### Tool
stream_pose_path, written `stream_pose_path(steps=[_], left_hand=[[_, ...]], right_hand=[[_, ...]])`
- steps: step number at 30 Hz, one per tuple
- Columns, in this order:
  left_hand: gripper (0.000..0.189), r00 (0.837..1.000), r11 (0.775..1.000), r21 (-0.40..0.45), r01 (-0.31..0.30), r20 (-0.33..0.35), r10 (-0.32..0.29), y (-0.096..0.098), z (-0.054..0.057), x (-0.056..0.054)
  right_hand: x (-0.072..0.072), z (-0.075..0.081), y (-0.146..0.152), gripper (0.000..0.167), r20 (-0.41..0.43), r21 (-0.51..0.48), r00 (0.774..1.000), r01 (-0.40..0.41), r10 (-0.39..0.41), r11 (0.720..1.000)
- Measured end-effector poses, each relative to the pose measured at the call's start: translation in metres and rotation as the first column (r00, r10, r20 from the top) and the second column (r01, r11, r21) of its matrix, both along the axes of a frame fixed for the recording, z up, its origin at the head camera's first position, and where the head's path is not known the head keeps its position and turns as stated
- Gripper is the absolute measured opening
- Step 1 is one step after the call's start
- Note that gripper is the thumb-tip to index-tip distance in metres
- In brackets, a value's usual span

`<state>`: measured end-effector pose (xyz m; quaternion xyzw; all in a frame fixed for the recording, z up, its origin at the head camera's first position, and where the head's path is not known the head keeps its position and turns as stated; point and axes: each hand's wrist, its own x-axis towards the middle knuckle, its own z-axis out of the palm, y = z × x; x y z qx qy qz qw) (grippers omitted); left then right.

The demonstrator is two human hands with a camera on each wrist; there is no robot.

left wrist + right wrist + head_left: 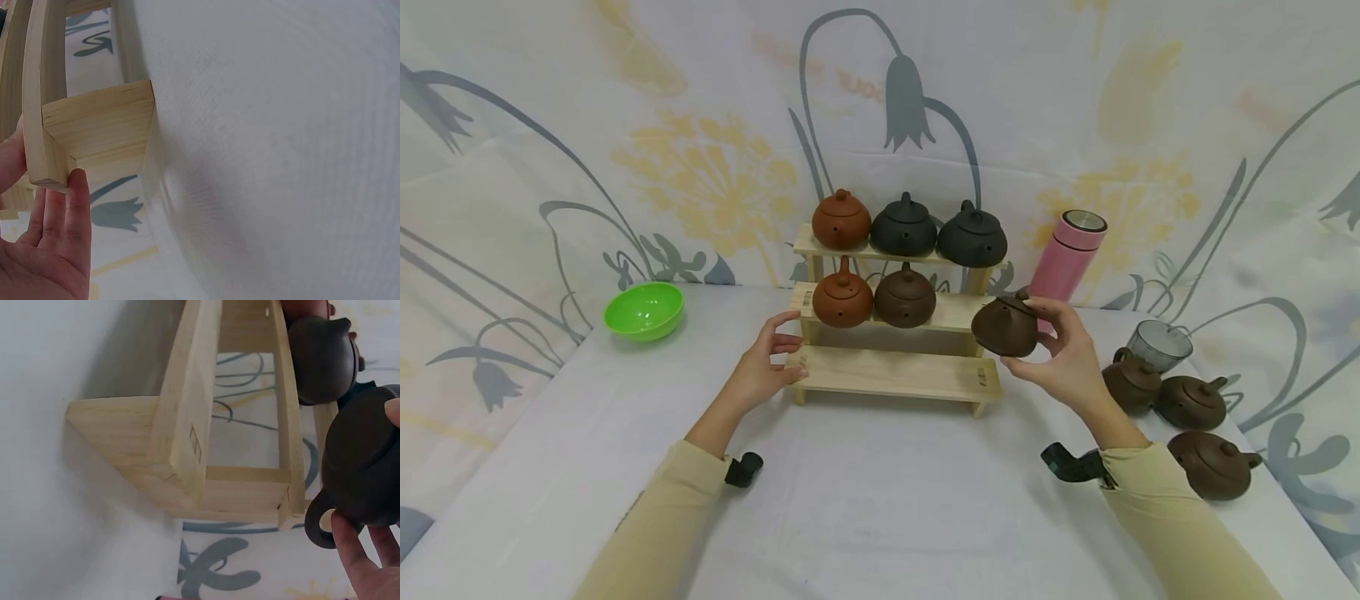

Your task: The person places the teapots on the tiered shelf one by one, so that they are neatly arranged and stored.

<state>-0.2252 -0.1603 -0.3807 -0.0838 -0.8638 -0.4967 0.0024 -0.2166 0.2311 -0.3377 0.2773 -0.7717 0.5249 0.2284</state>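
Observation:
A three-tier wooden display stand [895, 372] stands on the white table. My left hand [758, 367] holds its left end; the left wrist view has the thumb and fingers around the lower board's end [47, 169]. My right hand [1067, 358] grips a dark brown teapot [1003, 327] in the air by the middle tier's right end. Fingers lie at its handle [317, 528] and the thumb against its base. On the middle tier sit a reddish-brown teapot [842, 300] and another dark brown teapot [906, 297].
The top tier carries a reddish-brown teapot [841, 221] and two black ones [903, 227]. A pink flask [1066, 262] stands behind my right hand. Farther right are a glass cup [1160, 346] and several brown teapots [1210, 465]. A green bowl [644, 312] sits back left.

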Motion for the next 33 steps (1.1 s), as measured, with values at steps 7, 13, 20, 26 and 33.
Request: stream_pose_path(steps=[7, 13, 20, 26, 33], left_hand=[[0.083, 1.0, 1.0, 0.002, 0.007, -0.015, -0.007, -0.001, -0.001, 0.0], [0.083, 1.0, 1.0, 0.004, 0.01, -0.019, -0.01, -0.001, 0.0, 0.001], [0.083, 1.0, 1.0, 0.013, 0.015, -0.018, -0.015, 0.0, 0.001, 0.001], [0.083, 1.0, 1.0, 0.011, 0.012, -0.018, -0.012, 0.0, 0.001, 0.001], [0.083, 1.0, 1.0, 0.004, 0.009, -0.004, -0.009, 0.0, 0.002, 0.001]], right_hand=[[-0.016, 0.006, -0.008, 0.076, 0.051, 0.054, 0.999, -0.02, 0.017, 0.998], [-0.03, 0.008, -0.015, 0.074, 0.069, 0.04, 0.989, -0.135, 0.132, 0.99], [-0.027, 0.018, -0.022, 0.067, 0.059, 0.06, 0.981, -0.19, 0.187, 0.98], [-0.021, 0.02, -0.019, 0.063, 0.021, 0.193, 0.99, -0.14, 0.139, 0.971], [-0.03, 0.007, -0.009, 0.059, 0.126, 0.172, 0.986, -0.129, 0.108, 0.977]])
